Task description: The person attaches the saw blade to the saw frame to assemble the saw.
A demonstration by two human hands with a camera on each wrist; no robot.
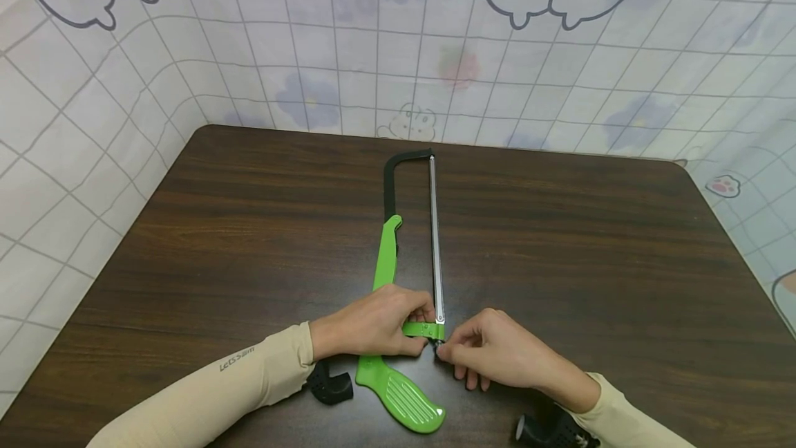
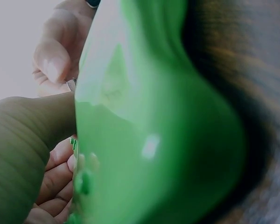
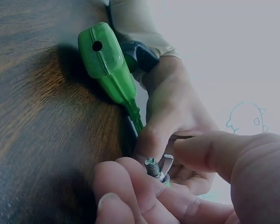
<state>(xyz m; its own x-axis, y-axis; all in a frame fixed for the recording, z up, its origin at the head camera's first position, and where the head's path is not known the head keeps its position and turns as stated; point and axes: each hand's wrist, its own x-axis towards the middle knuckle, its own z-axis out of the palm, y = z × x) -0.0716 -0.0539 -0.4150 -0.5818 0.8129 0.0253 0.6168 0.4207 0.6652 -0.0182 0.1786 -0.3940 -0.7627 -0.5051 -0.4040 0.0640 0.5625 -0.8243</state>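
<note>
A hacksaw point(image 1: 385, 254) with a green body and black front bow lies on the table, its bow pointing away from me. Its silver blade bar point(image 1: 436, 240) runs along the right side to a green bracket point(image 1: 423, 329). My left hand point(image 1: 382, 320) grips the frame at this bracket, thumb on the near side and fingers on the far side. At the near end, my right hand point(image 1: 497, 348) has thumb and fingers around the wing nut point(image 3: 167, 163). A threaded bolt end point(image 3: 152, 167) sticks out of that nut. The green handle point(image 3: 105, 60) shows beyond in the right wrist view.
The dark wood table point(image 1: 249, 227) has white patterned cloth point(image 1: 348, 54) hanging around its back and sides. Black wrist cameras stick out below each forearm, one point(image 1: 329, 386) beside the saw handle and the other point(image 1: 553, 427) at the near right.
</note>
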